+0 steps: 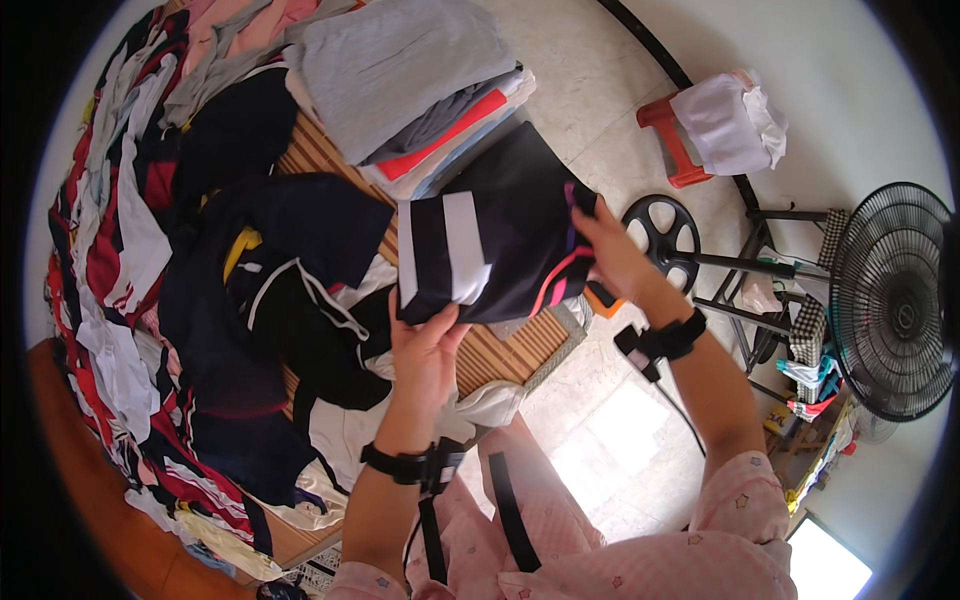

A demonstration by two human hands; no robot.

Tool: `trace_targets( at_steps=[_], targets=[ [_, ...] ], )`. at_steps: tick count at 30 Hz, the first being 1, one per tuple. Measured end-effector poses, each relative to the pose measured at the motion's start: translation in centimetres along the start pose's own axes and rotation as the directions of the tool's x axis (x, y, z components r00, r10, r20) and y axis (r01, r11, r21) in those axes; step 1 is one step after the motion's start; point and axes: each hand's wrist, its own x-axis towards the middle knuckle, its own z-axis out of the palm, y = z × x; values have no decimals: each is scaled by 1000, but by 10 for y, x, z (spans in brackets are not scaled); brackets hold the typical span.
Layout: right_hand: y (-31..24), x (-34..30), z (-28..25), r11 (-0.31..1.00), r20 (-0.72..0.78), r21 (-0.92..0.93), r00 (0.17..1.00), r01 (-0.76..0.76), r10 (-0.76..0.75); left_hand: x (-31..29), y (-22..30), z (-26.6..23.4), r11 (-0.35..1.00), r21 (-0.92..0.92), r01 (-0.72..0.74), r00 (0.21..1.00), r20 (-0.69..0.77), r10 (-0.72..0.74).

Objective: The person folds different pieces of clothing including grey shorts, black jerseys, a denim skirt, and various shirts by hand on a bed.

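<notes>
A folded black garment (525, 180) is held above the slatted mat (318, 152), just below the stack of folded clothes (400, 75) in view. Its dark cloth looks smooth, with two broad white bands across the left part, and narrow coral-pink and purple strips curving along the right side. The left hand (430, 340) is clamped on its lower left edge, the right hand (612, 252) on its right edge. Any label or lettering on it is too small to read.
</notes>
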Motion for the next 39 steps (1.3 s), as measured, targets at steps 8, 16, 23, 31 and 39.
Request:
trace_targets(
  at_steps=[8,16,23,31,39],
  targets=[
    [4,136,-50,857,-57,-502,984,118,-169,78,-120,16,985,172,31,919,-392,39],
    [15,143,-60,606,-123,-796,977,7,-173,92,-66,10,699,688,196,947,-319,48],
    [12,165,-56,417,147,-798,811,435,-566,79,-117,18,839,544,-3,955,-246,163],
    [39,167,-55,318,15,-866,654,387,-756,84,-118,3,677,726,-119,912,-190,364],
    [43,134,-21,75,117,-906,417,416,-901,76,-93,19,268,960,-76,841,-82,534]
  ],
)
